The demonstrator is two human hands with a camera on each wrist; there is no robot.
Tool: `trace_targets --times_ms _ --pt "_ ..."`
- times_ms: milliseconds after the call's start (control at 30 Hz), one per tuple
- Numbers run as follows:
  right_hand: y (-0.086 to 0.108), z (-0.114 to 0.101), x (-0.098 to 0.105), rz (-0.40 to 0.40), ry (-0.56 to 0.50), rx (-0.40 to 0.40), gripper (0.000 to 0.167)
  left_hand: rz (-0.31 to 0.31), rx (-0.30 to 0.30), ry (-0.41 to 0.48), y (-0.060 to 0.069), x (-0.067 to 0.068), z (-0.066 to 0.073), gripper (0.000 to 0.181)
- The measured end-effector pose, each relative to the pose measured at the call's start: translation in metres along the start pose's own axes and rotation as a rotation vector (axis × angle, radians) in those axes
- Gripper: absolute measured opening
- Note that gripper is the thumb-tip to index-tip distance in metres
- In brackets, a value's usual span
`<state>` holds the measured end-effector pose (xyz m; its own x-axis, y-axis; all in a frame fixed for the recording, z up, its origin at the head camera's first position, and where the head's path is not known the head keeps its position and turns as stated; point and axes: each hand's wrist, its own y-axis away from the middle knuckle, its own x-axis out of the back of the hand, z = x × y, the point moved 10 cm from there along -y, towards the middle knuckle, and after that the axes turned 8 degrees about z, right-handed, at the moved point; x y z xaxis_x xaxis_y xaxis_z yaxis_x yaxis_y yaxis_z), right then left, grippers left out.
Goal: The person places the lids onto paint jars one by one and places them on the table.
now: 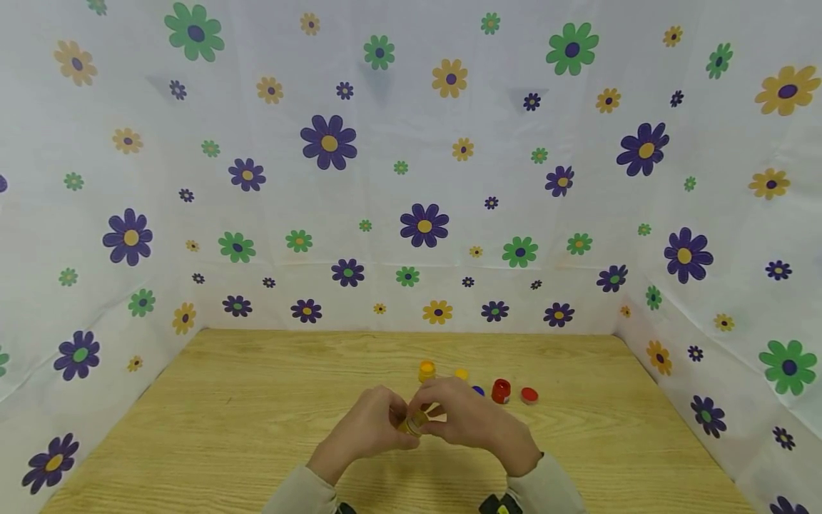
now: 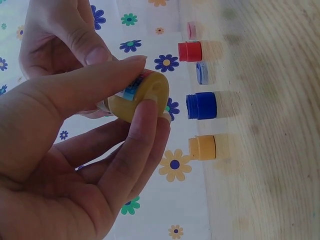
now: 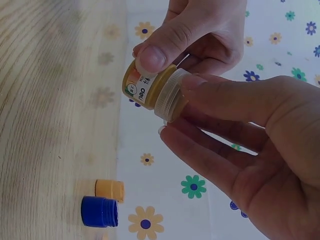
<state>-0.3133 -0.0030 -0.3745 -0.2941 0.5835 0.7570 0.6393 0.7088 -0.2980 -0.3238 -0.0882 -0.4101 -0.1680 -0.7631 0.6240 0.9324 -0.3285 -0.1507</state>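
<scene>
A small ochre-yellow paint jar (image 3: 150, 85) with a printed label is held tilted above the table between both hands. My left hand (image 1: 369, 421) grips the jar's body, thumb on the label side and fingertips at its base. My right hand (image 1: 472, 421) pinches the translucent ridged lid (image 3: 167, 95) between thumb and fingers. The lid sits at the jar's mouth; whether it is loose I cannot tell. Just beyond the hands stand an uncapped orange-yellow jar (image 1: 427, 372) and an uncapped blue jar (image 2: 202, 105), the latter hidden by my right hand in the head view.
An uncapped red jar (image 1: 501, 391) stands right of the hands, with a red lid (image 1: 529, 395) beside it. A blue lid (image 2: 202, 73) and a yellow lid (image 1: 461, 373) lie nearby on the wooden table (image 1: 257, 400). Flower-patterned white cloth (image 1: 398, 185) encloses the back and sides.
</scene>
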Motion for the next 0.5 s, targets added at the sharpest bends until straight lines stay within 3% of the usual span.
trace_targets --times_ms 500 --pt "-0.0008 0.0021 -0.0036 -0.010 0.010 -0.017 0.014 0.003 0.008 -0.020 0.0008 -0.0005 0.0001 0.013"
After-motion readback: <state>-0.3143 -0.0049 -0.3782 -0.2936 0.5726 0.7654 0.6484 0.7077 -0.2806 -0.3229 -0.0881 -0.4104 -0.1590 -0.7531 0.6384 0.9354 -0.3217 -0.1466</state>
